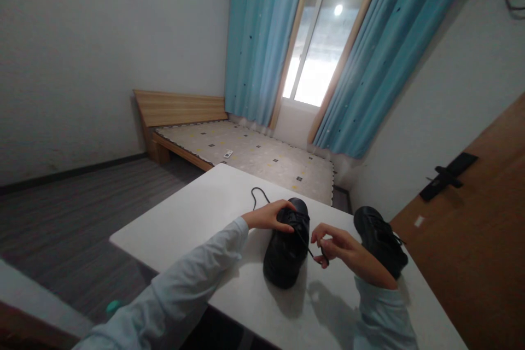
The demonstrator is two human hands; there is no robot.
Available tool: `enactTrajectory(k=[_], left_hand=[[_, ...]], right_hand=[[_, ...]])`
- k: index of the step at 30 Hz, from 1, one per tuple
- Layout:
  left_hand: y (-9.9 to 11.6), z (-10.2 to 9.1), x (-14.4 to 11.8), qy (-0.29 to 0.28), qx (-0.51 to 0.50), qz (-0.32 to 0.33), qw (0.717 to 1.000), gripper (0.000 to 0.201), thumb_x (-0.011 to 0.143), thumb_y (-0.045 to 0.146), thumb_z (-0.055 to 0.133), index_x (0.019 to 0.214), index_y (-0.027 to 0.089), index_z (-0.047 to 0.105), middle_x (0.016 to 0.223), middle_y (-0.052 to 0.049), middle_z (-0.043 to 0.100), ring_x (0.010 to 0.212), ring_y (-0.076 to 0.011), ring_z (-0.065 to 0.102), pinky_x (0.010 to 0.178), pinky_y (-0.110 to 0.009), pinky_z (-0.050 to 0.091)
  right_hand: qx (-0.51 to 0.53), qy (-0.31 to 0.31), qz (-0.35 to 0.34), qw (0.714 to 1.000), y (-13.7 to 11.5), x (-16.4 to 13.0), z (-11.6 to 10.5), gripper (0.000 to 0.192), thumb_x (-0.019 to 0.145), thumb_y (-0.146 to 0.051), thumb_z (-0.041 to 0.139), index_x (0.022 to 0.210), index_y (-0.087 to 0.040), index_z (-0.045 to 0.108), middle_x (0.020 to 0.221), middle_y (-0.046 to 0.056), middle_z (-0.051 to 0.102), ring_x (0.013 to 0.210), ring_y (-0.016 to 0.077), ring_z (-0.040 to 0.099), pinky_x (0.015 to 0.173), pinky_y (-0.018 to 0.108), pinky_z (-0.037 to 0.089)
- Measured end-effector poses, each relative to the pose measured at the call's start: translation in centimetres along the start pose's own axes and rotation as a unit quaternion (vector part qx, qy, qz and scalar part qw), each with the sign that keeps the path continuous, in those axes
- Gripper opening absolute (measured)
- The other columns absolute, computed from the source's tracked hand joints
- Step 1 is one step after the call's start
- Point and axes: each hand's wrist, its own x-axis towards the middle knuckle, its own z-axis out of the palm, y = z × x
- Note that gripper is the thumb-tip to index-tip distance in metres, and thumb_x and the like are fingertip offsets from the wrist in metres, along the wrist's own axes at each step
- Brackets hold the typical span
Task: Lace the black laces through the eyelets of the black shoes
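A black shoe (pixel 287 257) stands on the white table in front of me, its toe pointing away. My left hand (pixel 273 216) is closed around the shoe's upper at the lacing, thumb on the near side and fingers over the far side. To the right of the shoe, my right hand (pixel 330 243) pinches a black shoelace (pixel 305 241) that runs from the eyelets across to my fingers. Another stretch of lace (pixel 259 190) loops loosely on the tabletop beyond my left wrist.
A second black shoe (pixel 381 240) stands on the white table (pixel 176 219) near its right edge. Behind the table is a bed (pixel 254 156) with a small white remote (pixel 228 154) on it. A wooden door (pixel 484 219) is at the right, and blue curtains (pixel 266 38) flank the window.
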Motion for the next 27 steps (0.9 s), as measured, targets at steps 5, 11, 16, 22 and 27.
enactTrajectory(k=[5, 11, 16, 22, 27], left_hand=[[-0.6, -0.1, 0.2, 0.008, -0.07, -0.001, 0.998, 0.061, 0.066, 0.041, 0.072, 0.119, 0.018, 0.05, 0.124, -0.01, 0.053, 0.117, -0.0225, 0.048, 0.102, -0.036, 0.034], [-2.7, -1.8, 0.5, 0.227, 0.005, -0.133, 0.965, 0.026, 0.084, 0.035, 0.051, 0.098, 0.014, 0.059, 0.096, -0.008, 0.065, 0.089, -0.017, 0.062, 0.081, -0.029, 0.047], [-3.6, -2.9, -0.7, 0.243, 0.257, -0.269, 0.896, 0.016, 0.081, 0.025, 0.052, 0.093, 0.018, 0.061, 0.098, -0.006, 0.064, 0.091, -0.0189, 0.059, 0.083, -0.031, 0.045], [-4.2, -2.6, -1.8, 0.163, 0.398, -0.387, 0.816, 0.038, 0.076, 0.041, 0.057, 0.104, 0.015, 0.058, 0.105, -0.015, 0.061, 0.102, -0.0319, 0.054, 0.081, -0.043, 0.044], [-4.3, -2.7, -1.9, 0.129, 0.408, -0.388, 0.816, 0.023, 0.08, 0.024, 0.05, 0.096, 0.013, 0.061, 0.1, -0.016, 0.063, 0.1, -0.0305, 0.057, 0.079, -0.042, 0.043]], right_hand=[[0.006, -0.067, -0.026, 0.997, -0.1, 0.1, -0.1, 0.02, 0.08, -0.032, 0.062, 0.092, -0.017, 0.057, 0.097, 0.006, 0.056, 0.07, 0.0142, 0.062, 0.068, 0.031, 0.05], [0.02, 0.009, -0.088, 0.996, 0.2, 0.2, -0.3, 0.023, 0.079, -0.032, 0.063, 0.096, -0.018, 0.058, 0.096, 0.007, 0.058, 0.081, 0.0197, 0.062, 0.077, 0.037, 0.049], [-0.027, 0.16, -0.093, 0.982, 1.2, 1.3, -0.4, 0.014, 0.081, -0.031, 0.06, 0.082, -0.017, 0.061, 0.082, 0.003, 0.06, 0.072, 0.0155, 0.061, 0.072, 0.031, 0.05], [-0.039, 0.24, -0.095, 0.965, 2.7, 2.8, -0.6, 0.023, 0.074, -0.038, 0.066, 0.071, -0.016, 0.06, 0.079, 0.002, 0.06, 0.064, 0.014, 0.06, 0.063, 0.029, 0.051], [-0.033, 0.29, -0.076, 0.953, 4.2, 4.1, -0.5, 0.029, 0.071, -0.045, 0.066, 0.073, -0.017, 0.058, 0.062, 0.0, 0.057, 0.058, 0.0151, 0.059, 0.056, 0.029, 0.051]])
